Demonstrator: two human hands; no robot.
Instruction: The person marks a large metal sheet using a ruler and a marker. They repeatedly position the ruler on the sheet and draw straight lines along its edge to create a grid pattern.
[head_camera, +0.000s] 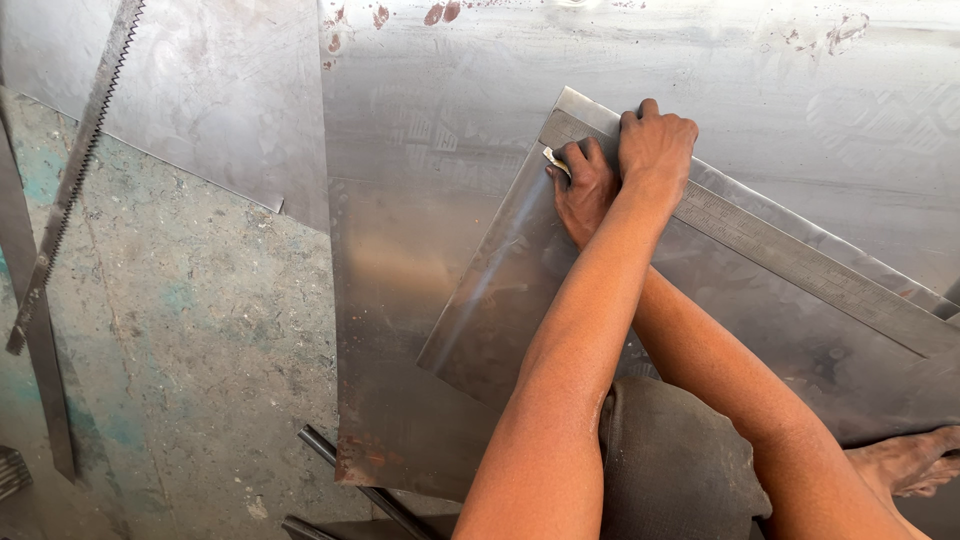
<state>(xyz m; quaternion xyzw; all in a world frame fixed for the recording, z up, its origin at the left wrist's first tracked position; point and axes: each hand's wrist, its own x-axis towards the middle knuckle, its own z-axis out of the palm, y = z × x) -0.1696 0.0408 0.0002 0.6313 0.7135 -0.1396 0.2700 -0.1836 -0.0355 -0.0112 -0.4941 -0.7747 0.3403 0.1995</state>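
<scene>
Item: metal ruler (800, 262) – long, grey, graduated, lying flat and diagonal along the upper edge of a small metal sheet (520, 300), running from upper left down to the right border of the view. Left hand (655, 148): palm down, fingers curled over the ruler's upper-left end, pressing on it; its forearm crosses above the other arm. Right hand (585, 190): just beside and touching the left, on the near side of the ruler, fingers pinched around a small pale marking piece (553, 160) whose tip sits against the ruler's edge near the sheet's corner; what the piece is made of cannot be told. Small metal sheet: dull grey, roughly rectangular, set at an angle, resting on a large metal sheet (400, 250) with rust patches at its lower-left corner. Second large sheet (220, 100): upper left, its edge meeting the first along a vertical seam. Concrete floor (180, 330): left, worn, with blue-green stains. Toothed metal strip (70, 190) – narrow, slanting from the top edge down to the left, over the second sheet and the floor. Flat metal bar (40, 380): at the far left, crossing under the strip's lower end. Dark rods (370, 490): two, at the bottom, at the rusted corner. Person's knee (670, 470) in dark cloth, under the arms; bare foot (910, 462) at lower right, on the small sheet.
</scene>
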